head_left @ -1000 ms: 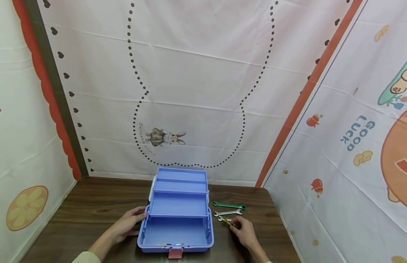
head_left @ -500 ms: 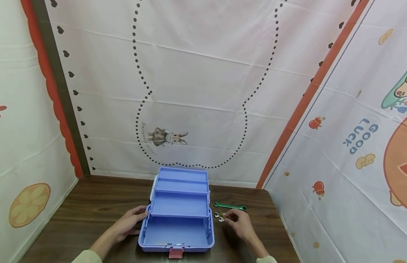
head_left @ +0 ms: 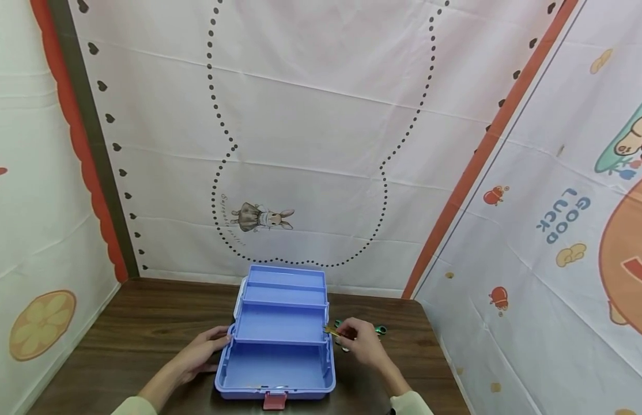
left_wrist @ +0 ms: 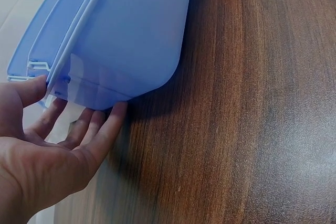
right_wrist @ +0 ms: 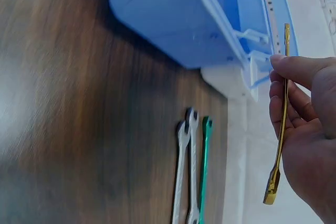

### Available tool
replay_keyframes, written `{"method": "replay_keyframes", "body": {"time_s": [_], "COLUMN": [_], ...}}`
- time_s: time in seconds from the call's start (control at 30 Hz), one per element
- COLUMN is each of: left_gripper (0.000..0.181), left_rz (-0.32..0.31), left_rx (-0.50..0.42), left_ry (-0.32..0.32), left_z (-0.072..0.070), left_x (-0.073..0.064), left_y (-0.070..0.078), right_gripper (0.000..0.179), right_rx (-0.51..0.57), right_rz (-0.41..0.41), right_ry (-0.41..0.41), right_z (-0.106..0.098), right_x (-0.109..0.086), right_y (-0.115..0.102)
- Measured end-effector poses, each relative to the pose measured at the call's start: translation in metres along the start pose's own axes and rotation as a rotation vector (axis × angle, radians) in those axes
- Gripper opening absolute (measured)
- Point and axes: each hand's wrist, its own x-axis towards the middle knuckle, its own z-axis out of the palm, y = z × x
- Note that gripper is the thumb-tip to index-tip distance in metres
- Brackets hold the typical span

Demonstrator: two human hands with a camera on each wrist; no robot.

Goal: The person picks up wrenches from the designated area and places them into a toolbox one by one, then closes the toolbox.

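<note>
The words "GOOD LUCK" (head_left: 562,215) can be read on the white cloth (head_left: 533,282) hung to the right of the blue toolbox (head_left: 276,363). They are printed in blue capitals, turned sideways, in two slanting lines, with "LUCK" set on the side nearer the toolbox. On the back cloth (head_left: 321,144), above and behind the toolbox, a line of small script (head_left: 224,213) is printed beside a rabbit figure (head_left: 261,218); its wording cannot be made out with certainty. A red mark (head_left: 637,273), well to the toolbox's right, is cut off and cannot be identified.
</note>
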Motion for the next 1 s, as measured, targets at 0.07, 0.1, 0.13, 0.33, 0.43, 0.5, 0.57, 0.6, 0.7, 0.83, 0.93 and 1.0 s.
{"method": "replay_keyframes", "body": {"time_s": [0.07,0.1,0.13,0.33,0.43,0.5,0.57,0.6,0.7,0.83,0.93,1.0], "left_gripper": [0.062,0.062,0.062,0.062,0.062,0.062,0.063,0.062,0.062,0.062,0.062,0.062], "left_rz": [0.0,0.002,0.004,0.01,0.004,-0.001,-0.001,-0.002,-0.005,-0.009,-0.008,-0.006], "left_rx": [-0.003,-0.005,-0.007,-0.007,-0.001,0.003,0.011,0.01,0.009,0.013,0.019,0.016], "left_ry": [0.005,0.01,0.012,0.005,0.016,0.017,0.011,0.012,0.014,0.023,0.022,0.019], "left_z": [-0.001,-0.001,-0.001,0.0,0.001,0.001,0.001,0.001,0.001,0.002,0.002,0.002], "left_x": [-0.001,-0.002,-0.002,-0.003,-0.004,-0.004,-0.004,-0.004,-0.004,-0.003,-0.003,-0.003], "left_y": [0.0,-0.001,-0.001,-0.001,0.0,0.001,0.001,0.001,0.001,0.001,0.002,0.001], "right_gripper": [0.01,0.01,0.011,0.013,0.013,0.013,0.013,0.013,0.012,0.009,0.008,0.008], "right_rx": [-0.004,0.001,-0.001,-0.016,-0.031,-0.037,-0.03,-0.022,0.004,0.014,0.006,-0.005], "right_rz": [-0.013,-0.013,-0.015,-0.051,-0.093,-0.115,-0.116,-0.113,-0.094,-0.104,-0.127,-0.129], "right_ry": [-0.011,-0.016,-0.021,-0.043,-0.048,-0.052,-0.061,-0.067,-0.078,-0.082,-0.091,-0.101], "right_z": [0.004,0.006,0.008,0.017,0.021,0.024,0.027,0.029,0.035,0.043,0.05,0.054], "right_x": [0.005,0.007,0.009,0.024,0.031,0.035,0.039,0.041,0.045,0.052,0.056,0.059], "right_y": [-0.005,-0.008,-0.01,-0.024,-0.031,-0.035,-0.04,-0.042,-0.05,-0.057,-0.06,-0.061]}}
